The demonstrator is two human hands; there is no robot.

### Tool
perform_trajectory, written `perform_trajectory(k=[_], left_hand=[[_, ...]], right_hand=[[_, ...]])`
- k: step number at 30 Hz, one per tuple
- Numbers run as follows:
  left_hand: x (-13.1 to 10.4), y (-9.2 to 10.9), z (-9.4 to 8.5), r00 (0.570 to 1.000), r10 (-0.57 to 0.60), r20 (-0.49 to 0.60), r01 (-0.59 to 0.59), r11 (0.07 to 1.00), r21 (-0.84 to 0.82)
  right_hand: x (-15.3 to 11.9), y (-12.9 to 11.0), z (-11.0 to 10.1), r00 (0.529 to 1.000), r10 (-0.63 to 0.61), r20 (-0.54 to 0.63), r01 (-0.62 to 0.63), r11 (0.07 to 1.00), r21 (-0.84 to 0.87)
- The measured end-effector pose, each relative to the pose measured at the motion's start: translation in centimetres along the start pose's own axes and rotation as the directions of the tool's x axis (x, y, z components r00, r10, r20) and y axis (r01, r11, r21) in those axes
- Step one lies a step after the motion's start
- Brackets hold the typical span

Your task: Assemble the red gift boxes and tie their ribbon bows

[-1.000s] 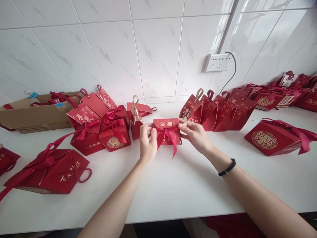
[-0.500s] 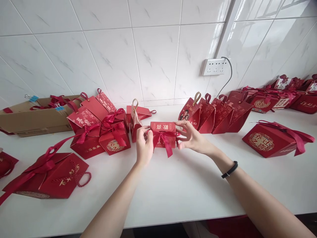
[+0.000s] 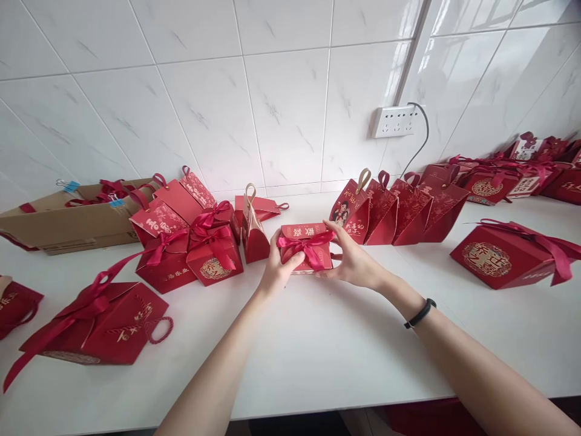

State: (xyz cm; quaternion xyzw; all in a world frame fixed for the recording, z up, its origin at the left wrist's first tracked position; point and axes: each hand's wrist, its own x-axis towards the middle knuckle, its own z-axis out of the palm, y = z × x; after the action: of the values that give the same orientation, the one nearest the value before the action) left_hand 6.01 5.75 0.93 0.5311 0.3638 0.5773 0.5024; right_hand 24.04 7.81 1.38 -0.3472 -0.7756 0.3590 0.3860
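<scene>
With left hand and right hand, holding small red box by opposite ends, front and centre of white table. Pressing left thumb against box's near side, beside tied ribbon bow — curling left fingers around the end, partly out of sight. Pinching right end between thumb at near lower corner and index finger at far upper corner. Being unable to tell whether box is touching table. Wearing black band on right wrist. Seeing red box cluster to left, cardboard carton beyond it, gold-looped pouch standing just beside left hand. Noting row of looped red bags behind right hand — spotting large ribboned box well apart on right, corded box lying nearer on left
</scene>
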Motion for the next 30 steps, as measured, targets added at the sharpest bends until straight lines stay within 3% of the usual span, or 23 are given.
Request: perform_trajectory(k=[9,13,17,24,28,30], left_hand=[[-0.4,1.3,-1.2,0.98,-0.105,0.17,0.089,0.991,0.097],[0.0,1.1,-1.4,0.997,-0.06,0.057,0.057,0.997,0.043],[0.3,0.9,-1.4,0.993,-0.062,-0.1,0.076,0.986,0.146],[0.2,1.7,-1.5,0.998,-0.059,-0.009,0.06,0.968,0.243],[0.2,1.8,-1.3,0.998,-0.039,-0.04,0.048,0.961,0.273],[0.1,1.7,-1.2,0.998,-0.027,-0.048,0.04,0.954,0.296]], right_hand=[[0.0,0.2,-0.2,0.997,-0.082,-0.017,0.08,0.994,-0.074],[0.0,0.2,-0.1,0.995,-0.095,-0.006,0.094,0.987,-0.13],[-0.1,0.4,0.1,0.994,-0.111,0.017,0.113,0.979,-0.167],[0.0,0.4,-0.4,0.996,-0.08,0.049,0.086,0.987,-0.137],[-0.3,-0.1,-1.3,0.993,-0.04,0.111,0.039,0.999,0.018],[-0.3,-0.4,-1.6,0.998,-0.015,0.062,0.009,0.995,0.097]])
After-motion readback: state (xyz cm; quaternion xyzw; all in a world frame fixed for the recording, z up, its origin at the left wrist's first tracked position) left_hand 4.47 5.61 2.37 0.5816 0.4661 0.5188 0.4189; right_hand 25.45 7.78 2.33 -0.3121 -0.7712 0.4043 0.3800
